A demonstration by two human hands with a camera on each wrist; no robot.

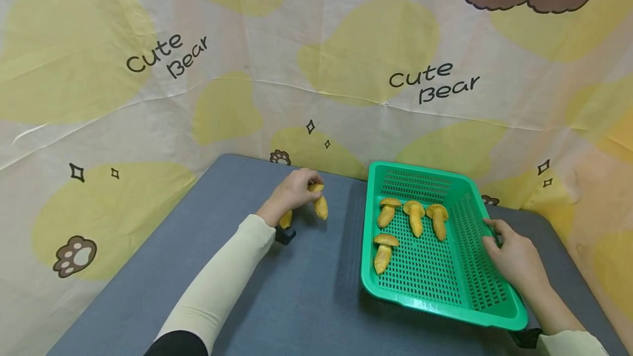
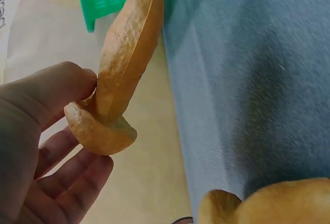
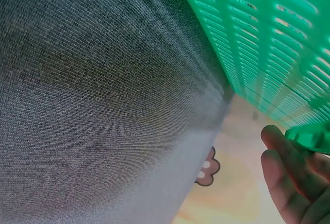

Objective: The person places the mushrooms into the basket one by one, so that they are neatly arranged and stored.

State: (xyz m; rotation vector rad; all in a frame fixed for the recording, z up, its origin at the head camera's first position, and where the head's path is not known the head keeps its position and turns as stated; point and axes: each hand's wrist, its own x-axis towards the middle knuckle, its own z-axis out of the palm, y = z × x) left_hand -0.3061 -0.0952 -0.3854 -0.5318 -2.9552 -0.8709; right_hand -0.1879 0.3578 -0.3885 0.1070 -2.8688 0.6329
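My left hand pinches a yellow-brown mushroom by its cap between thumb and fingers, above the grey table; its stem points up in the left wrist view and down in the head view. Another mushroom lies on the table under the left wrist, partly hidden by it. At the right, my right hand grips the rim of a green plastic basket. In the right wrist view its fingers reach the rim from the outside. Inside the basket lie several mushrooms, grouped at its left and far side.
A grey cloth-like surface covers the table. Behind it hangs a patterned curtain with bear prints and lettering, close to the table's far edge. Black straps sit at both wrists.
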